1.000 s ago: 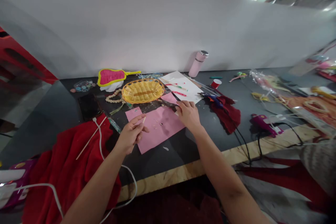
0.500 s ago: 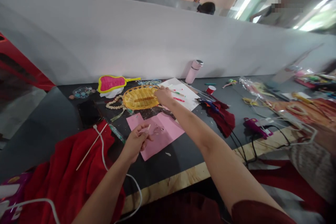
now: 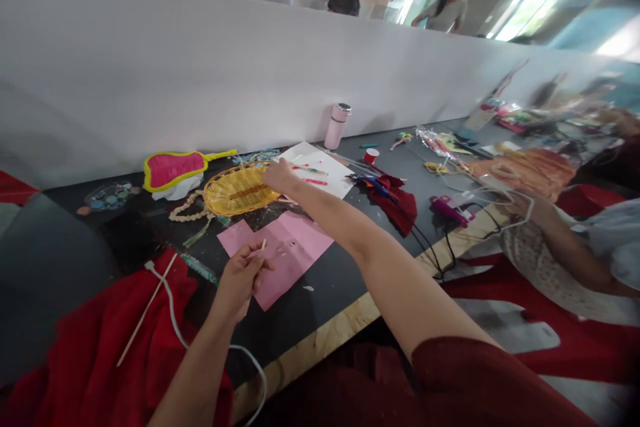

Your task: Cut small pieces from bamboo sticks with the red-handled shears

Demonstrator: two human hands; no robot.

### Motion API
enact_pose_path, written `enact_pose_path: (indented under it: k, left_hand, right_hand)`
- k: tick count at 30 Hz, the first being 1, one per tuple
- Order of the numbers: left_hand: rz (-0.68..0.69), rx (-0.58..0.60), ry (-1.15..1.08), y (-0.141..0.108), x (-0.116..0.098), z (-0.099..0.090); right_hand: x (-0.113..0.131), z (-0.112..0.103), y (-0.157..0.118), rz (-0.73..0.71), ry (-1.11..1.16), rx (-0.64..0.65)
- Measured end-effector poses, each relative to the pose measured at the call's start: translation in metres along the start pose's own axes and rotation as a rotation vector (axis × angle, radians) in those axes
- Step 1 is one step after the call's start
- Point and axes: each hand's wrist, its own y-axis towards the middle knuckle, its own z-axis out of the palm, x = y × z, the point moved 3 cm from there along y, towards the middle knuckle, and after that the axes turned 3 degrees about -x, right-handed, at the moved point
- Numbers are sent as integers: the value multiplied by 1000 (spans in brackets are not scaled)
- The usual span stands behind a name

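Note:
My left hand (image 3: pixel 244 275) is closed around a thin pale stick (image 3: pixel 263 246), whose short tip shows above the fingers. Below that hand and to its right lies a creased pink sheet (image 3: pixel 295 250) with small pale bits on it. My right hand (image 3: pixel 280 177) reaches out to the right end of a yellow wicker basket (image 3: pixel 235 191), over its rim. Its fingers are hidden, so their grip does not show. White paper (image 3: pixel 340 170) with several bright pens or sticks lies just right of that hand. A beaded strand (image 3: pixel 187 208) rests left of the basket.
A pink-and-yellow paddle-shaped piece (image 3: pixel 177 170) lies behind the basket. A pink flask (image 3: pixel 337 127) stands against the white partition (image 3: pixel 200 67). Pliers (image 3: pixel 367 181) lie on dark red cloth; a purple glue gun (image 3: pixel 451 211) is farther right. Red cloth (image 3: pixel 100 333) covers the left front. A co-worker's arm (image 3: pixel 560 233) is at right.
The view has swung to the right, so the table's things sit farther left. Both hands keep nearly the same places, the right one still at the basket's end.

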Motion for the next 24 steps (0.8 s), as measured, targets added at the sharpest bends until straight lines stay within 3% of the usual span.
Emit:
enact_pose_path:
  k: [4, 7, 9, 11, 16, 20, 24]
  left_hand:
    - [-11, -16, -5, 0, -2, 1]
    - [-18, -24, -7, 0, -3, 1]
    - [-18, -19, 20, -1, -4, 1]
    - [-22, -4, 56, -3, -4, 2]
    - [-17, 6, 100, -8, -2, 7]
    - [17, -12, 83, -11, -1, 11]
    - [-8, 21, 59, -12, 0, 13]
  right_hand:
    - [-4, -21, -14, 36, 76, -95]
    - [0, -31, -49, -2, 198, -170]
    - [6, -31, -81, -45, 520, -266]
    - [16, -23, -114, -59, 803, -259]
    - [37, 15, -172, 143, 1343, -210]
    - [48, 38, -181, 216, 1553, -244]
    - [57, 45, -182, 196, 1619, -196]
